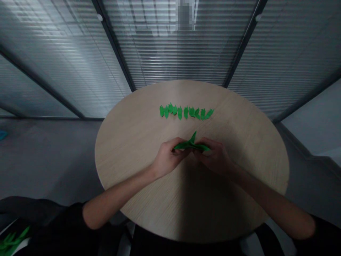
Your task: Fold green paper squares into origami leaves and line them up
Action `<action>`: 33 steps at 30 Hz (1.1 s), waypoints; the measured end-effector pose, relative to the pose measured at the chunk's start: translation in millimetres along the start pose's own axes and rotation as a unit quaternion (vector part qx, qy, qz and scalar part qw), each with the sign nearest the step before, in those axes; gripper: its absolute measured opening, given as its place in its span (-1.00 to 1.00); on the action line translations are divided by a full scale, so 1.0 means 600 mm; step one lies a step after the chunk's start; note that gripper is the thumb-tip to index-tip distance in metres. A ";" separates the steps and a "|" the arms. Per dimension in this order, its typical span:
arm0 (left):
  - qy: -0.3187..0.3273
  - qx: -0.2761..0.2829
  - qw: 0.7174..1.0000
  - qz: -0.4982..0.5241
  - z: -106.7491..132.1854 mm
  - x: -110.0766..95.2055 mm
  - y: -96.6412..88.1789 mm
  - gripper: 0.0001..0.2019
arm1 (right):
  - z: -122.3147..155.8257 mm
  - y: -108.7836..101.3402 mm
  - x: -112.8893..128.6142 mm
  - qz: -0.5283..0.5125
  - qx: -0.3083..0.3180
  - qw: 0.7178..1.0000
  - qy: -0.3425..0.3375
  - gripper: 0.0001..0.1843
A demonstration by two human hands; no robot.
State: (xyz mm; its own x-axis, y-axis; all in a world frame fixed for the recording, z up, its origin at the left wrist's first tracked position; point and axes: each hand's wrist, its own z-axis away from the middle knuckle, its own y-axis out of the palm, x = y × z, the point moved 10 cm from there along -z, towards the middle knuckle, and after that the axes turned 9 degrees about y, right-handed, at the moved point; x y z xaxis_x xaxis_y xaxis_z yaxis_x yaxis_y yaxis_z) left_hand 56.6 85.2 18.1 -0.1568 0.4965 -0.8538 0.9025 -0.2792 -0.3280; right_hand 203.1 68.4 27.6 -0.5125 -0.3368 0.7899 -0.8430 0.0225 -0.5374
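Note:
Between my two hands, over the middle of the round table (pixel 128 142), is a green leaf-like piece (pixel 192 143) that looks like folded paper. It has a pointed tip standing up and a wing to each side. My left hand (pixel 167 154) pinches the left wing, fingers closed. The right wing is gripped by my right hand (pixel 215 156), thumb below and fingers behind. Both thumbs come close together under the centre. Beyond my hands lies a row of several small green leaf-shaped pieces (pixel 185 112), side by side on the tabletop.
More green pieces (pixel 14 241) show at the lower left, by a white edge, beside my dark sleeve (pixel 61 227). Glass partitions with blinds (pixel 176 57) stand just behind the table's far rim. A blue object (pixel 3 135) lies on the floor at the left.

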 end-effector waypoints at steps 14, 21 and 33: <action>-0.109 0.021 0.983 0.143 0.004 0.035 0.021 -0.67 | -0.011 0.012 -0.041 -0.266 0.041 0.954 0.136 -0.67; -0.073 0.002 0.967 0.245 -0.002 0.028 0.018 -0.58 | -0.011 0.012 -0.044 -0.287 0.047 0.946 0.140 -0.66; -0.026 -0.073 0.970 0.229 -0.006 0.026 -0.014 -0.67 | 0.003 -0.029 0.010 -0.119 -0.040 0.992 -0.028 -0.94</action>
State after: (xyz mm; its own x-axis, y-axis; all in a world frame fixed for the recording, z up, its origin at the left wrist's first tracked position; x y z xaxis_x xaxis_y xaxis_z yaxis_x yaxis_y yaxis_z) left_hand 48.1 98.0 8.7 0.2583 0.3045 -0.9168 0.9288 -0.3392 0.1491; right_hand 215.1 64.3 41.1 -0.2894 -0.3939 0.8724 -0.9504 0.0095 -0.3109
